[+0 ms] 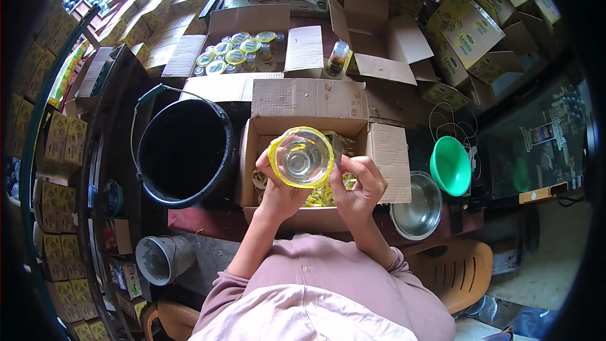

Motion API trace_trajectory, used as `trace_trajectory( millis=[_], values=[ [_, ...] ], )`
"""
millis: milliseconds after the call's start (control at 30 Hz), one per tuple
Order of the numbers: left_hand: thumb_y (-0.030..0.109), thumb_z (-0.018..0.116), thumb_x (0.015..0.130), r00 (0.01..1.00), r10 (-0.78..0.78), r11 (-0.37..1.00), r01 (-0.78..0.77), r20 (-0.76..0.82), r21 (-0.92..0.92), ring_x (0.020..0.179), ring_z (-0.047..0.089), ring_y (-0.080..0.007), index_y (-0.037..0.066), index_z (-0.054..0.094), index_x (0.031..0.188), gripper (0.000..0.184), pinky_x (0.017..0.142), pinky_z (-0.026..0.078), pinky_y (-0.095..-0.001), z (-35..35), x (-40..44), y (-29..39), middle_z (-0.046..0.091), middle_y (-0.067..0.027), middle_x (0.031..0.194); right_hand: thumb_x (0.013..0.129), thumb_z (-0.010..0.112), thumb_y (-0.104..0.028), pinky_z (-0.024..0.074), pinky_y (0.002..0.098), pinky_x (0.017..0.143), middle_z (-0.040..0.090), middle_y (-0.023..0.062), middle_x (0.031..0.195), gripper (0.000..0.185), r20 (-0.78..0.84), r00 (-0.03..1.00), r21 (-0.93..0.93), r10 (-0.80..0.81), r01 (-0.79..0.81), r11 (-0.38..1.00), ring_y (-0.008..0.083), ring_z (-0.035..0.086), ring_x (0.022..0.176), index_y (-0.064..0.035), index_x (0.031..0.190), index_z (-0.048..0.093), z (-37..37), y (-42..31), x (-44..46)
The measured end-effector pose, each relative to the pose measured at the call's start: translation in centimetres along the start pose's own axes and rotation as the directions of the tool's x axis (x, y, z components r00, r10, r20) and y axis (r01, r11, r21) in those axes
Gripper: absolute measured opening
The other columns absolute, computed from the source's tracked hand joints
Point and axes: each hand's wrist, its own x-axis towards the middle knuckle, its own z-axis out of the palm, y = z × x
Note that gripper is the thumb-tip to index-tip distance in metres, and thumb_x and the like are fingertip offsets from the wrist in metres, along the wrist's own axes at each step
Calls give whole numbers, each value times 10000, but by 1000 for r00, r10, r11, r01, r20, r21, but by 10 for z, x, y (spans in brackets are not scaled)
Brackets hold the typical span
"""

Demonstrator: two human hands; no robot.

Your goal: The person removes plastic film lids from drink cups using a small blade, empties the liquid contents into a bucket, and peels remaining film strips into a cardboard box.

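In near box (303,220), head view: strips (320,197) are lying | far box (249,19): is holding jars (235,57) | glass (300,156): is hanging above near box | left hand (281,192): is gripping its left side | right hand (358,183): is curling fingers at its right rim, hold unclear

Between bucket (183,151) and bowls (451,167) stands the box (309,98).

A reddish table (211,221) bears a black bucket (183,145) — and a carton (309,98).

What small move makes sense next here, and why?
Probably turn the clear cup slightly in the left hand: the right hand seems to pinch a grey flat piece near its yellow rim, and yellow scraps lie in the carton below.
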Motion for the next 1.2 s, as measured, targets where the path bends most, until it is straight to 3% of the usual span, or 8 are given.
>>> trace_trajectory(
  millis=[300,400,500,667,967,1033,1067,1200],
  values=[
    [126,688,742,998,-49,991,54,48,-124,1114,436,-333,22,99,1200,754,932,380,-417,-2,0,-3,325,-217,1194,650,662,81,473,231,530,590,62,701,265,30,998,-88,-58,60,994,122,578,585,-15,897,655,-4,-2,9],
    [113,698,732,1000,25,982,-25,-5,-185,1143,387,-366,92,55,1366,904,904,401,-436,3,-3,-8,190,-174,1191,655,666,76,474,232,531,588,59,695,260,25,996,-111,-81,84,990,120,577,584,-20,896,657,-3,-2,8],
    [111,671,755,999,-37,995,39,19,-90,1132,424,-348,39,44,1254,804,934,382,-415,0,-2,-2,274,-237,1247,667,668,70,473,231,533,586,59,689,245,11,998,-81,-56,57,995,119,575,583,-21,895,657,-1,-1,5],
    [104,666,756,995,-100,990,102,19,-97,1136,423,-349,55,28,1272,822,930,387,-422,1,-2,2,265,-245,1245,684,664,65,473,231,538,584,62,684,222,2,1000,-93,-12,12,996,120,573,582,-15,891,655,-2,-3,-3],
    [152,690,748,999,10,999,-8,53,-51,1131,426,-361,36,109,1201,746,944,358,-429,2,1,5,311,-221,1226,650,667,82,467,234,544,580,68,678,266,4,1000,-114,-15,15,993,127,572,589,-13,899,657,-6,0,4],
    [156,693,746,995,17,997,-9,98,-81,1137,424,-358,37,113,1202,747,949,352,-428,1,-1,6,314,-220,1228,640,669,85,464,234,544,582,71,682,276,30,999,-91,12,-9,996,129,572,592,-11,899,657,-8,4,8],
    [156,694,745,993,10,994,3,116,-111,1140,424,-355,40,106,1213,760,951,351,-427,2,-1,6,313,-220,1230,690,658,77,410,198,529,569,49,681,174,34,999,-42,35,-33,999,96,540,601,7,849,646,-8,7,9],
    [102,692,727,997,-12,960,32,73,-280,1175,366,-333,97,31,1356,913,971,313,-416,13,-10,-5,307,-195,1262,674,681,55,464,241,534,585,74,669,184,-33,994,25,103,-102,994,137,583,584,0,847,647,-10,11,5]
  ],
)
